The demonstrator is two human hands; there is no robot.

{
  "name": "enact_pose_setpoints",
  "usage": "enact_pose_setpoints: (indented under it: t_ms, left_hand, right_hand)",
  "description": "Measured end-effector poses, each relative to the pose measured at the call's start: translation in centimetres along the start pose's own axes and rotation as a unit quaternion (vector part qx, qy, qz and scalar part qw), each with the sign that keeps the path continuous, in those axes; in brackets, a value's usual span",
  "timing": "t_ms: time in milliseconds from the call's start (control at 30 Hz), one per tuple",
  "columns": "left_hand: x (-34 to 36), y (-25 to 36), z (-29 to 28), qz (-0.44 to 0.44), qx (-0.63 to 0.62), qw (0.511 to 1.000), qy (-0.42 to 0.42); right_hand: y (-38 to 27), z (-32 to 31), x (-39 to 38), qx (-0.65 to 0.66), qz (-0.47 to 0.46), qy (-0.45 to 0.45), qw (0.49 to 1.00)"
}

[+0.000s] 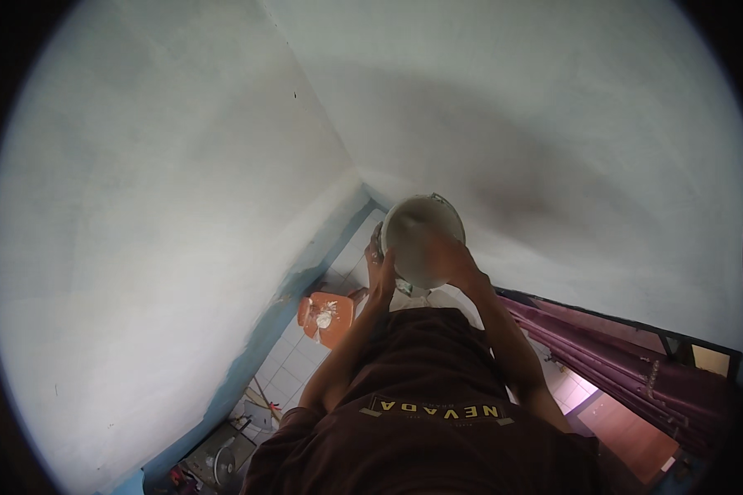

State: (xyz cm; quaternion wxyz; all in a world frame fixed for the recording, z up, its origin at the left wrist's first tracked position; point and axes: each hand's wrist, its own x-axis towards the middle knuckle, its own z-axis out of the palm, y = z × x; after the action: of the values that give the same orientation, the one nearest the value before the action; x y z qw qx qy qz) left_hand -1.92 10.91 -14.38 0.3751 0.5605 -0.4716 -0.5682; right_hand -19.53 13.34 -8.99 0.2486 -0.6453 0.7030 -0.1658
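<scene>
A pale round bucket [425,210] is held up in front of my body, near the corner of the room, with its mouth facing up toward me. My left hand [379,256] grips its left side, with whitish smears on the fingers. Over the right part of the mouth, my right hand [452,259] reaches into the bucket, its fingers smeared by motion. Whether those fingers hold anything is hidden in the blur. The inside looks greyish, and its contents cannot be made out.
Whitish walls [165,206] meet just beyond the bucket. Below left, an orange stool [335,328] with white smears stands on white floor tiles [293,363]. Purple curtains [603,351] hang at right, above a brown board [631,437]. Cluttered items and a round metal object [224,464] lie lower left.
</scene>
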Motion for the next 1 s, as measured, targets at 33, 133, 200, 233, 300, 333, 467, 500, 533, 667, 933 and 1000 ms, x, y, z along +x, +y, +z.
enact_pose_setpoints:
  t_ms: [33, 133, 200, 233, 300, 333, 467, 500, 533, 667, 933, 1000]
  left_hand:
    - [0.2, 0.6, 0.4, 0.001, -0.007, 1.000, -0.007]
    - [0.8, 1.1, -0.5, -0.026, -0.132, 0.988, -0.071]
    - [1.9, -0.1, -1.1, -0.049, -0.157, 0.982, -0.091]
    - [2.5, -0.4, -1.1, -0.074, -0.177, 0.976, -0.106]
    - [3.0, 0.4, -0.9, -0.053, -0.180, 0.974, -0.127]
    - [2.7, 2.5, -0.5, -0.071, -0.196, 0.968, -0.144]
    - [3.0, 5.0, -0.4, -0.070, -0.205, 0.961, -0.175]
    - [3.4, 5.1, -0.4, -0.049, -0.197, 0.963, -0.177]
    - [3.5, 5.9, -0.3, -0.049, -0.196, 0.962, -0.185]
    - [4.1, 7.8, -0.4, -0.067, -0.167, 0.953, -0.245]
    - [2.6, 11.1, -0.1, -0.100, -0.150, 0.946, -0.270]
    - [2.4, 11.5, 0.2, -0.082, -0.179, 0.944, -0.264]
  right_hand:
    - [-0.1, -1.9, 0.0, -0.002, 0.025, -0.009, 1.000]
    - [-1.3, -8.8, -0.6, 0.071, 0.051, -0.018, 0.996]
    - [-0.4, -11.6, -0.6, 0.152, 0.032, 0.012, 0.988]
    - [-0.1, -13.0, -0.8, 0.145, 0.036, 0.022, 0.989]
    - [-0.3, -16.4, -1.4, 0.266, 0.112, -0.057, 0.956]
    - [-0.4, -17.6, -2.1, 0.273, 0.093, -0.038, 0.957]
    - [-2.2, -20.9, -2.9, 0.259, 0.099, -0.049, 0.959]
    - [-2.5, -21.1, -2.8, 0.229, 0.079, -0.050, 0.969]
    - [-2.7, -20.9, -2.7, 0.200, 0.062, -0.052, 0.976]
    - [-3.7, -20.4, -2.6, 0.087, -0.006, 0.002, 0.996]
    - [-7.0, -23.0, -2.9, -0.017, -0.012, -0.034, 0.999]
    - [-6.4, -22.0, -2.5, -0.061, -0.032, -0.021, 0.997]
